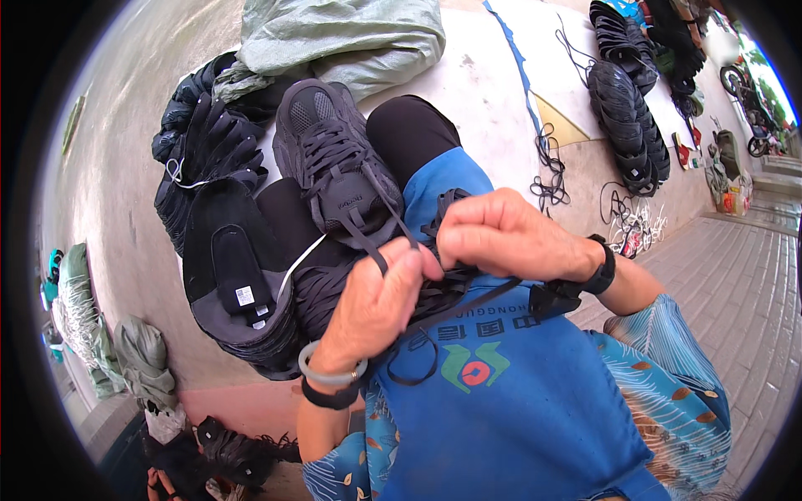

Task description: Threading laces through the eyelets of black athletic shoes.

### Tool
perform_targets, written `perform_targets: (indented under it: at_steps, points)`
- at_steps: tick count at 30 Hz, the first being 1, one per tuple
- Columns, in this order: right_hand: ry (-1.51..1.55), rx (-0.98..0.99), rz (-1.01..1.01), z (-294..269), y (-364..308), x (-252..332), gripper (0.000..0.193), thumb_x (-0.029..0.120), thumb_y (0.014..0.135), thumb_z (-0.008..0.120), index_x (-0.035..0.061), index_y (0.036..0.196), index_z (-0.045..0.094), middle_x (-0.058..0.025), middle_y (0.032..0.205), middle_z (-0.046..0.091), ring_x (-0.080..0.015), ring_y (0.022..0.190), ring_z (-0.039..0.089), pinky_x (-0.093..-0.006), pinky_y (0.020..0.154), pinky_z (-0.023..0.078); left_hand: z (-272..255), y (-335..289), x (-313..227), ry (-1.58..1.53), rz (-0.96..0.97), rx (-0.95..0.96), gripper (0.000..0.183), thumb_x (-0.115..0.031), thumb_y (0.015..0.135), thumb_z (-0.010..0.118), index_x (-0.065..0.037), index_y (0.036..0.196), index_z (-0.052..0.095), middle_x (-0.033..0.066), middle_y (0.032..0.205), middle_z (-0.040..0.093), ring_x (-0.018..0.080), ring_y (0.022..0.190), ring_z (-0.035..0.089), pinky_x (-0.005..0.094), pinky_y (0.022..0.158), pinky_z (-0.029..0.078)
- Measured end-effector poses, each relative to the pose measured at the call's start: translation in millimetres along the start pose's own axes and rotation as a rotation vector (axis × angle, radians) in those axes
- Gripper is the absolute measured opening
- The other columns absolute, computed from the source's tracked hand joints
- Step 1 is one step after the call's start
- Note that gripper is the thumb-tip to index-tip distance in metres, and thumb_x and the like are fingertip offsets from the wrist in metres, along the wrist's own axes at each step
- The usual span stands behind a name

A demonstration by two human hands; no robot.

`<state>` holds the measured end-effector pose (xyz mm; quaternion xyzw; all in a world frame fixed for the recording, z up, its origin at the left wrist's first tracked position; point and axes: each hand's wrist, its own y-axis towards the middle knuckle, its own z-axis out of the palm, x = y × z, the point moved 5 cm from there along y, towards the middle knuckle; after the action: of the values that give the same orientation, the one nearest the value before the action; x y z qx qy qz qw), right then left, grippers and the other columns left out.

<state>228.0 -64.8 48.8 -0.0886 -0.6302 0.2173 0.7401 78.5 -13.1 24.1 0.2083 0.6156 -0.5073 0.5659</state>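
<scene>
A dark grey shoe upper point(334, 154) lies across my lap, toe pointing away, with black laces point(357, 232) threaded through its eyelets. Two lace lengths run from its tongue toward me. My left hand point(380, 301), with a pale bangle and dark band at the wrist, is closed in a pinch on this shoelace. Right beside its fingertips, my right hand point(505, 238) is closed with curled fingers; what it grips is hidden. Under my hands, a bundle of black laces point(326, 292) rests on the blue apron point(518, 401), and a loose lace loop hangs over it.
Stacked black shoe uppers point(238, 275) stand left of my lap, with more uppers point(200, 146) behind. A pale green sack point(342, 37) lies ahead. To the right are another row of uppers point(626, 125), loose laces point(550, 171) and paving point(718, 284). Another person's hands point(159, 483) show lower left.
</scene>
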Motion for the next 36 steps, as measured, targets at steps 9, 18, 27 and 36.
perform_targets:
  at_steps: [9,18,27,36]
  points:
    - [0.514,0.222,0.221,28,49,-50,0.036,0.036,0.096,0.059,0.001,0.099,0.062,-0.0011,0.071,0.059,-0.0016,0.049,0.04,-0.0186,0.04,0.032,61,4,0,0.35,0.317,0.101,0.025,-0.017,0.1,0.045,0.0,0.095,0.062,0.0037,0.062,0.048,0.0158,0.056,0.044,0.0294,0.058,0.04]
    - [-0.201,0.243,0.018,-2,36,-34,0.029,0.03,0.1,0.049,0.0063,0.092,0.065,0.0044,0.062,0.041,-0.0061,0.058,0.04,-0.0235,0.053,0.032,-35,-22,54,-0.257,-0.129,-0.229,0.038,-0.03,0.103,0.043,0.004,0.108,0.058,0.0125,0.091,0.066,0.0191,0.08,0.067,0.0311,0.075,0.056]
    - [-0.512,0.324,-0.086,4,45,-9,0.029,0.026,0.096,0.049,0.0006,0.089,0.063,-0.0137,0.064,0.054,-0.0257,0.062,0.055,-0.0378,0.061,0.043,-71,1,60,-0.32,-0.002,-0.595,0.026,-0.025,0.099,0.054,0.0,0.106,0.058,0.0071,0.086,0.062,0.0131,0.068,0.062,0.0259,0.061,0.055]
    - [-0.561,0.214,-0.235,4,58,-20,0.03,0.027,0.098,0.052,-0.0011,0.092,0.059,-0.012,0.062,0.052,-0.0237,0.056,0.052,-0.0365,0.056,0.042,-101,34,9,0.938,0.323,-0.747,0.018,-0.003,0.085,0.065,-0.002,0.102,0.06,0.0078,0.088,0.057,0.0169,0.069,0.058,0.03,0.066,0.048]
